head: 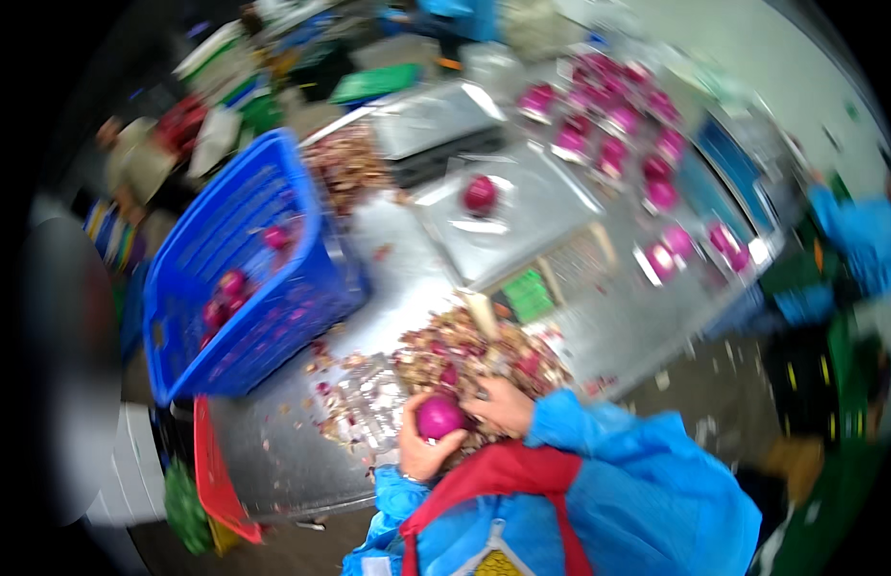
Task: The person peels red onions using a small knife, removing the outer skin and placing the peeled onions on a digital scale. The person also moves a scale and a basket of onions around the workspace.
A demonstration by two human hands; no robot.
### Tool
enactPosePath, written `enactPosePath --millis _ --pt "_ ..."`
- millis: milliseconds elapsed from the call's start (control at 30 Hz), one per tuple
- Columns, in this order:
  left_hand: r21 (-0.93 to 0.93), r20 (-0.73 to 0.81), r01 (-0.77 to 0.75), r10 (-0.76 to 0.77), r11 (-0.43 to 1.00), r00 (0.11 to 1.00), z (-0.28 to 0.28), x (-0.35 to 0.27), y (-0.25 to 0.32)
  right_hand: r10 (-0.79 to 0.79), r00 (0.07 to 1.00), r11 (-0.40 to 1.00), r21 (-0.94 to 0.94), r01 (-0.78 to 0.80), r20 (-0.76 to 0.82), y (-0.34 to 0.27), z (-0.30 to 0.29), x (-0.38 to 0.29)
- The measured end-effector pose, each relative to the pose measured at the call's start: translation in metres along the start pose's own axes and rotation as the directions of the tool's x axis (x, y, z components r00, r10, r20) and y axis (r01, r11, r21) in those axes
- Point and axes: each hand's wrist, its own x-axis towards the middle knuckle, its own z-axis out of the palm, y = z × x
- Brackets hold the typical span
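A peeled red onion (441, 417) sits in my left hand (415, 448), whose fingers and thumb wrap its left side and front. My right hand (506, 409) is at the onion's right side, with its fingertips close against it; blur hides whether they pinch anything. Under and beyond both hands lies a heap of dry onion skins (521, 360) on the metal table (287, 450). Crumpled clear plastic (373, 403) lies left of the heap, just beyond my left hand.
A blue plastic crate (323, 281) holding several red onions stands at left, above a red crate (216, 468). Ahead, one onion (480, 196) rests on a metal-topped unit (539, 209) with a green panel (529, 295). Packed onions (611, 86) cover the far right. A person (859, 230) is at right.
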Motion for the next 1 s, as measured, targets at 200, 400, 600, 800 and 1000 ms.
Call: enactPosePath --millis 200,400,600,800,1000 --pt "-0.031 0.089 0.077 -0.074 0.997 0.993 0.007 -0.002 -0.01 -0.173 0.978 0.985 -0.032 0.17 -0.114 0.033 -0.002 -0.008" --pt "-0.054 0.348 0.178 -0.149 0.983 0.926 0.014 -0.006 -0.009 -0.111 0.935 0.962 0.2 0.186 -0.336 0.058 0.015 -0.049" --pt "0.019 0.485 0.093 -0.09 0.996 0.87 0.022 -0.022 -0.011 -0.04 0.914 0.948 0.273 0.162 -0.404 0.086 0.034 -0.082" --pt "0.033 0.211 0.112 -0.116 0.993 0.97 0.014 -0.086 0.001 -0.107 0.978 0.966 0.214 0.145 -0.181 0.085 0.045 -0.095" --pt "-0.245 0.056 0.348 -0.346 0.905 0.937 0.054 -0.185 -0.012 -0.227 0.97 0.946 0.217 0.241 -0.089 0.144 0.051 -0.14"
